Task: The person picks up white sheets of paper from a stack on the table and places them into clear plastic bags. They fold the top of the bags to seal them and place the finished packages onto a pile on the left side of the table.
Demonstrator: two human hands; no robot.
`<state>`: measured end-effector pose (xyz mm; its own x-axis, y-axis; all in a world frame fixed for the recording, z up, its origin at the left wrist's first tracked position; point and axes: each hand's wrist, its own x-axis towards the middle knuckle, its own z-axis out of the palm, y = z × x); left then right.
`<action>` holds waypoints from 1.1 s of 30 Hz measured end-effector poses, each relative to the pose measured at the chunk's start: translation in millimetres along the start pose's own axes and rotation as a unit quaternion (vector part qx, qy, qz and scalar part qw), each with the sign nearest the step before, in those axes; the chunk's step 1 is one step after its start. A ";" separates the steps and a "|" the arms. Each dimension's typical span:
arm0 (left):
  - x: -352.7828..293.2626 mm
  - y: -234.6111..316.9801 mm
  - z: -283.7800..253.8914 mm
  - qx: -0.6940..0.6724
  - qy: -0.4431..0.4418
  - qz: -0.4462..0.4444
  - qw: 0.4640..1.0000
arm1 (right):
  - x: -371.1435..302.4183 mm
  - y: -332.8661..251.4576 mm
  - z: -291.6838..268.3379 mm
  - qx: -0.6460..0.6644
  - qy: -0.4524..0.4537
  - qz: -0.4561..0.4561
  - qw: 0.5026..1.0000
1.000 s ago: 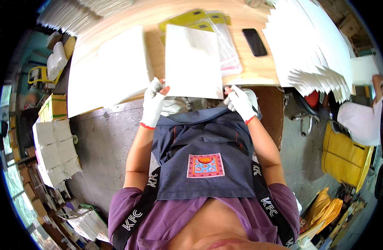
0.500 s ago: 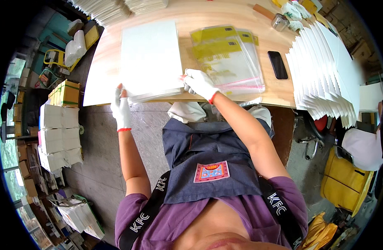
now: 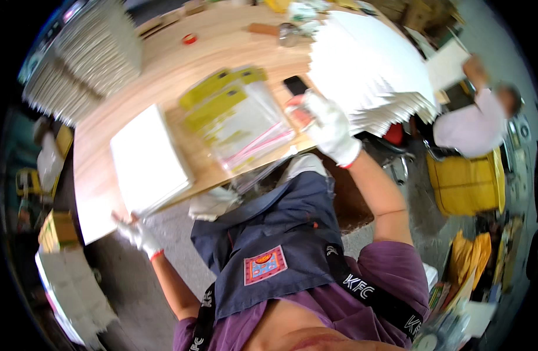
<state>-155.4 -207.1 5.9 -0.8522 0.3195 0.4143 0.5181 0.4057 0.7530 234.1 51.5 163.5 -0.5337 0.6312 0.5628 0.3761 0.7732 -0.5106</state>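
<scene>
My left hand [image 3: 138, 234], in a white glove with bare fingertips, is at the table's near edge beside the front corner of a stack of white sheets [image 3: 146, 158]. Its fingers are apart and hold nothing. My right hand [image 3: 333, 128], gloved the same way and blurred, is raised above the near edge, just left of a large fanned pile of white folded sheets [image 3: 371, 55]. Its fingers look parted, and I see nothing in them. Between my hands lie overlapping clear plastic bags [image 3: 245, 123] with yellow-green tops. A dark phone [image 3: 295, 85] lies beyond my right hand.
Tall stacks of white paper pieces [image 3: 96, 52] stand at the table's far left. A red tape roll [image 3: 189, 39] and a metal cup [image 3: 289, 35] are at the back. At the right sits another person [image 3: 471, 126] near a yellow container [image 3: 468, 181]. White bundles [image 3: 76, 286] stand on the left floor.
The view has swung to the right. My right hand has left the white stack's edge and moved right, past the plastic bags, toward the fanned pile. My left hand stays near the stack's front corner.
</scene>
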 end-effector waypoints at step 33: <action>-73.7 167.7 198.6 0.270 -0.400 0.409 0.774 | -101.4 153.6 -230.6 0.365 0.442 0.320 0.754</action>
<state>8.7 7.4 0.2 -0.0169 0.9995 0.0278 0.9998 0.0171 -0.0070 520.7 120.3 178.0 0.4163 0.9040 0.0973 -0.3468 0.2567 -0.9021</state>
